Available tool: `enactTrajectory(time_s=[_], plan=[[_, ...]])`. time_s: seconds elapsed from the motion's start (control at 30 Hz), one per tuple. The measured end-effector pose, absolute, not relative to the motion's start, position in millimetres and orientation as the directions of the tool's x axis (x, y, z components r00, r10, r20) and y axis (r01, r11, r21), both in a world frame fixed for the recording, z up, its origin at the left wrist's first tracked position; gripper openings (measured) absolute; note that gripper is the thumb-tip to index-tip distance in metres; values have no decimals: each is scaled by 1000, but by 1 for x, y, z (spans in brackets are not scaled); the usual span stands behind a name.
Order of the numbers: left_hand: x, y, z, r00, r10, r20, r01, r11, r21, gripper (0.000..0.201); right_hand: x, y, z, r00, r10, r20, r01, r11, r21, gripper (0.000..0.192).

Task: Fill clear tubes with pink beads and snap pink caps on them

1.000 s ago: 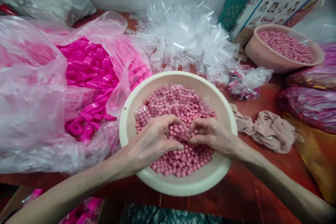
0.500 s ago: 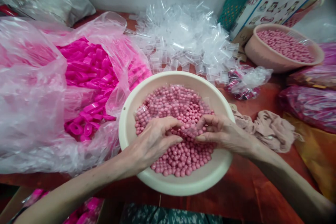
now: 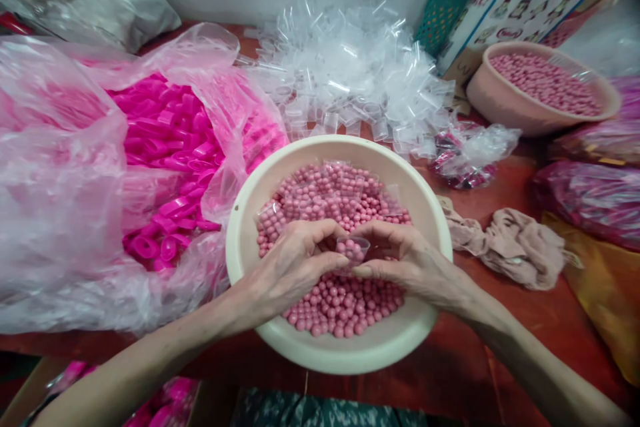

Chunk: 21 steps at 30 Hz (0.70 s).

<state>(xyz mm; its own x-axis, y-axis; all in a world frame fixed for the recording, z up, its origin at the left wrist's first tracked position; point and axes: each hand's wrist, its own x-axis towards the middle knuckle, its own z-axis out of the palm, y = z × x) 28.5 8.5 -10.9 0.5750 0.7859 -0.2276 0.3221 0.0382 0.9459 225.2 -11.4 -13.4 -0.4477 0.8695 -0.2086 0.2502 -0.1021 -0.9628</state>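
A cream plastic basin (image 3: 350,361) stands in front of me, holding many pink beads (image 3: 345,313) with several small clear packets lying among them at the back. Over the beads, my left hand (image 3: 300,257) and my right hand (image 3: 407,255) pinch a small clear plastic pouch (image 3: 353,248) between thumbs and fingers, one from each side. Its mouth gapes upward, and a few pink beads show inside. The lower part of the pouch is partly hidden by my fingers.
Left lies an opened pink plastic bag (image 3: 55,213) of magenta plastic pieces (image 3: 165,140). Clear plastic sleeves (image 3: 350,73) are heaped behind the basin. At right are another bead-filled bowl (image 3: 515,103), a crumpled cloth (image 3: 523,250) and wrapped purple packages (image 3: 595,197).
My right hand has shifted slightly left, closer to my left hand. The pouch between them now stands more upright with its mouth spread, and beads show clearly inside it.
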Motion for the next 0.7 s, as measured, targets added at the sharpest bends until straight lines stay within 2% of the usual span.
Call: enactTrajectory(time_s=[0.1, 0.17, 0.3, 0.43, 0.6, 0.7], plan=[[26, 9, -10, 580, 778, -241, 402, -16, 916, 13, 227, -10, -10, -463, 883, -77, 253, 48, -966, 29], [25, 10, -8, 607, 756, -245, 422, -46, 905, 12, 227, -9, -9, -500, 866, -13, 262, 137, -955, 22], [26, 11, -5, 641, 723, -257, 426, -57, 903, 11, 226, -5, -12, -550, 835, 6, 311, 212, -926, 11], [25, 11, -6, 609, 745, -271, 432, -25, 902, 10, 231, -2, -13, -553, 833, 19, 278, 206, -938, 10], [23, 8, -10, 543, 792, -279, 431, 22, 902, 12, 234, -5, -12, -429, 902, -51, 346, 111, -932, 24], [24, 8, -10, 548, 803, -235, 370, 20, 929, 11, 226, -6, -10, -444, 893, -77, 396, 119, -910, 13]])
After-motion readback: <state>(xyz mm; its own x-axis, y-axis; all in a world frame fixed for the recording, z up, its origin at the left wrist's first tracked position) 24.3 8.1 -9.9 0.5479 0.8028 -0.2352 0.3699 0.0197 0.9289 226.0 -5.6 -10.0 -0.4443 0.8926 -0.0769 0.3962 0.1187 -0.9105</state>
